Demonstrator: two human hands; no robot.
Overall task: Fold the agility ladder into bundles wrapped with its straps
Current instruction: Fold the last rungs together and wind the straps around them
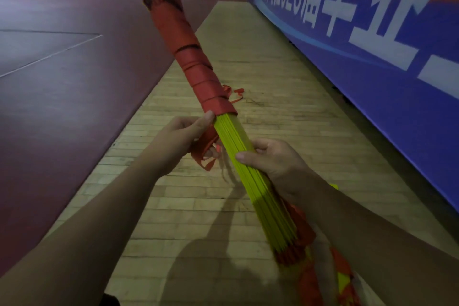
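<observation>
The ladder's (pixel 250 181) near end is lying by the right forearm, the stack slanting up over the floor (pixel 248 57) so that its bare yellow middle is open to further turns of strap (pixel 196 67), which is covering the far half. The right hand (pixel 273 156) is gripping that middle with curled fingers. The left hand (pixel 188 134) is pinching the strap's loose tail, apparently tensioning it.
</observation>
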